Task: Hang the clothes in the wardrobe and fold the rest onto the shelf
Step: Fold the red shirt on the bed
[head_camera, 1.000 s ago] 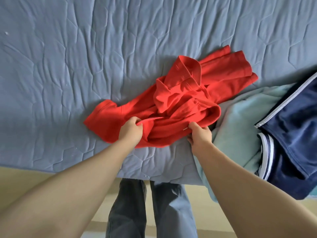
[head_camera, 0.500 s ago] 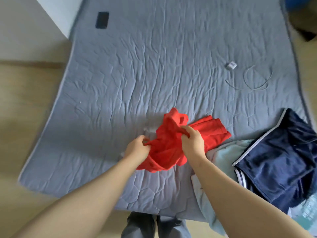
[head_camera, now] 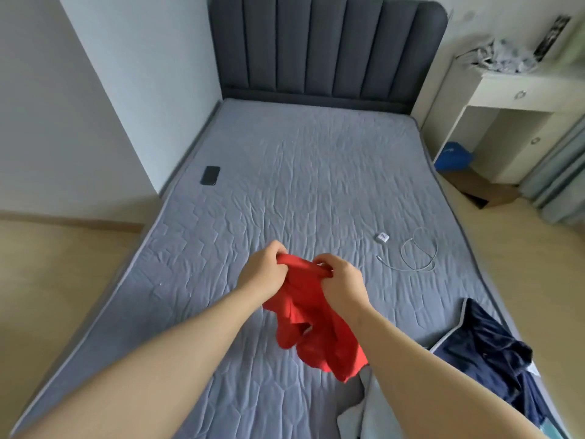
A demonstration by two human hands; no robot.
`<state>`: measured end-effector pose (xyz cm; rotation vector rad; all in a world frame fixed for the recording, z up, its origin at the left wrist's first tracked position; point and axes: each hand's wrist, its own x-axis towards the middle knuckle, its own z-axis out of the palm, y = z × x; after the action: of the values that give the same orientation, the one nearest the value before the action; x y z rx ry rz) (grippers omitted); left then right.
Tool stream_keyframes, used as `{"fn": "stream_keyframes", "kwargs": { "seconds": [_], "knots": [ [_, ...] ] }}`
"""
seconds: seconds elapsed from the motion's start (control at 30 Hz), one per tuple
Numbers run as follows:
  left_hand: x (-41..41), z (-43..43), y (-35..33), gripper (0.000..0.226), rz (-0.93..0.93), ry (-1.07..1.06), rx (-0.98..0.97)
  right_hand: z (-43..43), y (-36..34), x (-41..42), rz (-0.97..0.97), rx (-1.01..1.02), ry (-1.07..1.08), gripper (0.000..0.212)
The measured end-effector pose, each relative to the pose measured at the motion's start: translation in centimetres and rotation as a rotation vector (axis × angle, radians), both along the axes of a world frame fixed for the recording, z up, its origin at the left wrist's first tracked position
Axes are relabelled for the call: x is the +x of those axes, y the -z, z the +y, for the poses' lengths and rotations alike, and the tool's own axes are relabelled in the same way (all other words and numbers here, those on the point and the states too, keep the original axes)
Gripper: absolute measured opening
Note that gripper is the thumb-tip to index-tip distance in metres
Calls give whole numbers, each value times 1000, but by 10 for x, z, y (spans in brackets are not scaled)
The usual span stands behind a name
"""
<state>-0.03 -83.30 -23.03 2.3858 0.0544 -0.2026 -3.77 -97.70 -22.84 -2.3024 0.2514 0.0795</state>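
I look into a small bedroom with a big grey bed (head_camera: 285,185) in the middle and a dark padded headboard (head_camera: 326,45) at the far end. The floor (head_camera: 47,280) is pale wood.

Both bare arms reach out over the bed. The left grip (head_camera: 262,274) and the right grip (head_camera: 342,280) are close together, and each one has its fingers curled tight around the top edge of the red top (head_camera: 316,337). The red top hangs down from them in a crumpled bunch, over the near part of the bed. I cannot tell if its low end touches the cover.

To the right, on the near corner of the bed, lies a dark blue garment (head_camera: 487,353) with a white stripe. A pale blue garment (head_camera: 367,413) lies just beside it, under the right arm.

A black phone (head_camera: 210,175) lies near the left edge of the bed. A small white plug (head_camera: 382,237) and a white cable (head_camera: 418,258) lie farther right, well apart from the phone.

A white nightstand (head_camera: 519,90) stands by the headboard, with a blue bag (head_camera: 452,156) and a cardboard box (head_camera: 484,188) on the floor below it.
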Motion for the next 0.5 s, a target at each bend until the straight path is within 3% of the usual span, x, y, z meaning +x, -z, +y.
{"fn": "stream_keyframes", "kwargs": {
  "seconds": [0.17,0.33,0.4,0.5],
  "knots": [
    [13,27,-59,18,-211,-255,-75,-13,-33,6,-30,-151,89,35],
    [20,62,-101,24,-303,-310,60,-11,-63,14,-55,-239,161,33],
    [23,74,-113,32,-306,-315,116,-4,-78,18,-101,-232,190,32],
    [25,90,-133,30,-286,-334,201,7,-101,27,-222,-63,255,23]
  ]
}}
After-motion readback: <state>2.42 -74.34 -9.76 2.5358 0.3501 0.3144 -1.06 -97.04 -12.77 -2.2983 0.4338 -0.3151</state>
